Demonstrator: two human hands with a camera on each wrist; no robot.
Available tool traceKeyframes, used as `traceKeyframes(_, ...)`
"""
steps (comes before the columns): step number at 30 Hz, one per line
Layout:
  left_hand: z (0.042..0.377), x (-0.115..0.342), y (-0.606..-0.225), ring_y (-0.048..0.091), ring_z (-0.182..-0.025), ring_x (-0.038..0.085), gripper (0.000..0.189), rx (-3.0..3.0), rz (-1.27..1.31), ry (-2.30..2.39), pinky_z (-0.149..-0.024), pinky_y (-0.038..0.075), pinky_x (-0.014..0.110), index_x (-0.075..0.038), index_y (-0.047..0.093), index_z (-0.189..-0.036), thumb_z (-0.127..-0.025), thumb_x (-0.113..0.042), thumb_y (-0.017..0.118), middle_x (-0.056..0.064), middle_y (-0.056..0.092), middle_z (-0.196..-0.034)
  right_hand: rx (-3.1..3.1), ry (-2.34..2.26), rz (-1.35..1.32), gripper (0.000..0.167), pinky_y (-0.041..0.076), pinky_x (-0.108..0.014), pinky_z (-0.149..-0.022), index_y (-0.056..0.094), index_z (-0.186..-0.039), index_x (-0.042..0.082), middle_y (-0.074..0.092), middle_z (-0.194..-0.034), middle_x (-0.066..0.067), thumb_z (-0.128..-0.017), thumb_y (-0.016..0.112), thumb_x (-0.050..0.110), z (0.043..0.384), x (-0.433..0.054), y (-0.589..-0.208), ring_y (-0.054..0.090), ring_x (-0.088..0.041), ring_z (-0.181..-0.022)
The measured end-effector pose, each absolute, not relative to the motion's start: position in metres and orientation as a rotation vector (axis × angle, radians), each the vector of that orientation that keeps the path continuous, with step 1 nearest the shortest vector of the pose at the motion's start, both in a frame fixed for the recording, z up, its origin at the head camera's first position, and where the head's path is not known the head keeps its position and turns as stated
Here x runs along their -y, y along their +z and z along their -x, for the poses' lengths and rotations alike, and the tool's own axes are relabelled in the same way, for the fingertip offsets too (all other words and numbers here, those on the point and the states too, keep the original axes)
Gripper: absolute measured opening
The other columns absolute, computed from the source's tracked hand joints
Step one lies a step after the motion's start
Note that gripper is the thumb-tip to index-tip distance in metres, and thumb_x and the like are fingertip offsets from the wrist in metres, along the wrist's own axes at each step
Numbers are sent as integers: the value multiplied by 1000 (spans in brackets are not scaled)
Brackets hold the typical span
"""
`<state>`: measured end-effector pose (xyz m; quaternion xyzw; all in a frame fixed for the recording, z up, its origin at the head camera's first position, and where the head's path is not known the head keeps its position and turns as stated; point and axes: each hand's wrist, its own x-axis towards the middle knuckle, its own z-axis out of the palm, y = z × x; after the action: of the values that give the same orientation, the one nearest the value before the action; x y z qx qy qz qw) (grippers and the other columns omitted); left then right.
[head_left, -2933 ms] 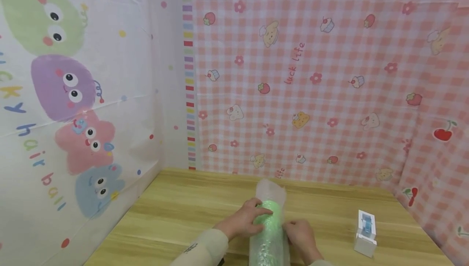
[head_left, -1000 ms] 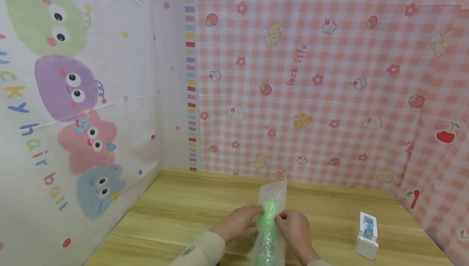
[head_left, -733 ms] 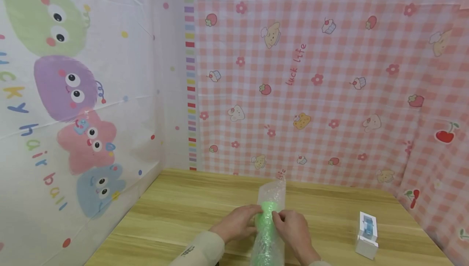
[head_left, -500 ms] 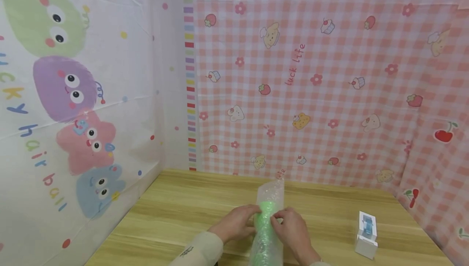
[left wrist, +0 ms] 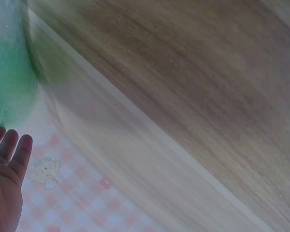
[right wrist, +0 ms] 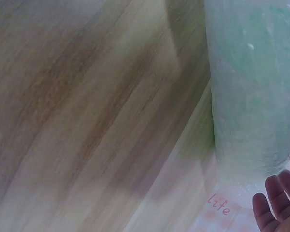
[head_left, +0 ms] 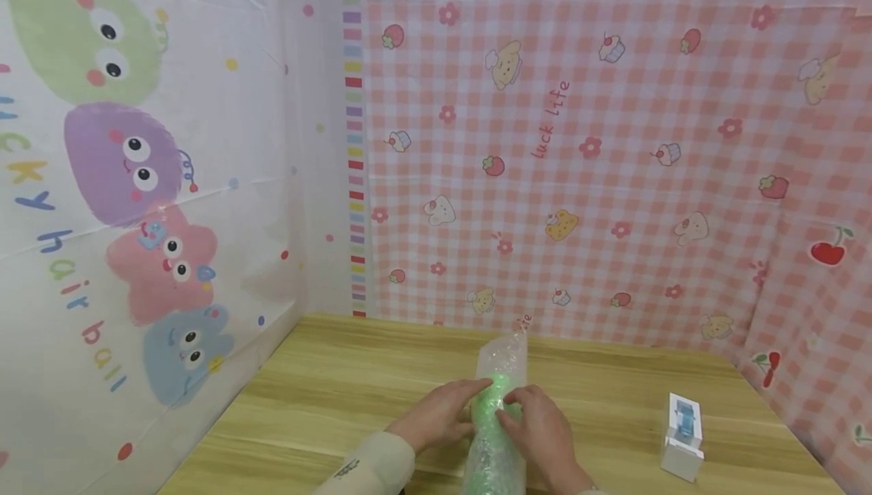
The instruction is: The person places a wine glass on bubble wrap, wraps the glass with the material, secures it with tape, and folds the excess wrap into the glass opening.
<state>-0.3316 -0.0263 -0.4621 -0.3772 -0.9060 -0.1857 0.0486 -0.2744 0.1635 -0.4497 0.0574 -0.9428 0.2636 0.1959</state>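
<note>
A long roll of clear bubble wrap [head_left: 502, 355] lies on the table, wrapped round a green object [head_left: 485, 410] whose kind is hidden by the layers. My left hand [head_left: 436, 415] holds the roll from its left side, fingertips on top and thumb lower down. From the right, my right hand [head_left: 545, 434] has its thumb and index finger at the wrap's upper surface, bent over it. In the left wrist view the fingers of the left hand [left wrist: 7, 169] show beside the green part. The right wrist view shows the right hand's fingers [right wrist: 280, 198] near the roll's far end.
On the right of the wooden table [head_left: 327, 389] stands a small white holder [head_left: 681, 457] with a blue roll [head_left: 684, 419] in it. A pink checked cloth [head_left: 613, 200] hangs behind, and a white printed cloth [head_left: 252, 139] hangs on the left.
My right hand has moved from the roll's right edge onto its top, and the wrap's right side has come inward. Its thumb and index finger now stand farther apart. The left hand has shifted slightly.
</note>
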Motion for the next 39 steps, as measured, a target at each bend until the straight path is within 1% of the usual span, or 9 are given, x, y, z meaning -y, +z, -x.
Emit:
traceKeyframes(3,331,25,-464,58,-118,19,81,2736,1204,-466,-98,51,34,-28,36,-155,-87,-15,78,8,55,-138,2642,721,-164,23,56,-46,-72,73,-96,12,66,-106,-7,-81,80,27,274,-162,-450,65,-28,-93)
traceKeyframes(7,329,24,-467,62,-111,21,79,2696,1240,-367,-90,54,29,-31,40,-152,-86,-8,76,16,55,-135,2648,702,-156,22,56,-45,-71,74,-94,12,66,-104,-6,-81,81,28,274,-161,-451,65,-27,-92)
traceKeyframes(13,327,23,-469,60,-119,26,74,2714,1218,-422,-96,52,34,-27,45,-150,-85,-2,72,18,51,-144,2643,661,-205,23,56,-48,-75,75,-95,11,68,-106,-10,-81,81,28,274,-161,-453,66,-31,-95)
traceKeyframes(17,327,24,-470,58,-123,27,69,2694,1215,-429,-99,50,36,-25,48,-148,-87,-5,72,16,51,-144,2631,628,-273,26,55,-53,-80,76,-100,8,69,-111,-14,-83,79,28,272,-161,-455,66,-36,-100)
traceKeyframes(26,328,27,-471,52,-129,25,71,2697,1222,-491,-103,47,36,-24,48,-148,-85,-1,71,12,52,-144,2594,489,-384,21,57,-51,-76,79,-100,14,72,-112,-13,-85,77,28,269,-161,-457,69,-35,-97)
traceKeyframes(29,329,28,-470,52,-130,24,65,2721,1204,-590,-104,46,38,-23,50,-147,-88,0,64,10,54,-143,2577,418,-422,18,58,-48,-75,79,-98,15,72,-111,-13,-85,77,27,269,-159,-456,69,-33,-95)
traceKeyframes(33,331,28,-464,54,-127,20,48,2755,1134,-778,-104,46,39,-22,58,-140,-96,-6,56,1,60,-137,2548,359,-474,16,59,-46,-74,79,-96,15,72,-109,-15,-84,78,25,269,-156,-454,69,-33,-93)
traceKeyframes(36,334,28,-458,57,-121,18,32,2744,1114,-816,-103,47,38,-21,64,-132,-101,-21,56,-2,63,-130,2553,356,-485,16,59,-46,-74,79,-95,15,71,-110,-16,-83,79,25,270,-153,-452,69,-33,-93)
traceKeyframes(39,338,26,-454,58,-116,17,29,2709,1129,-783,-100,48,35,-17,67,-125,-101,-31,59,-2,61,-125,2568,338,-478,16,59,-47,-73,80,-96,16,71,-110,-16,-83,78,25,271,-151,-450,68,-33,-94)
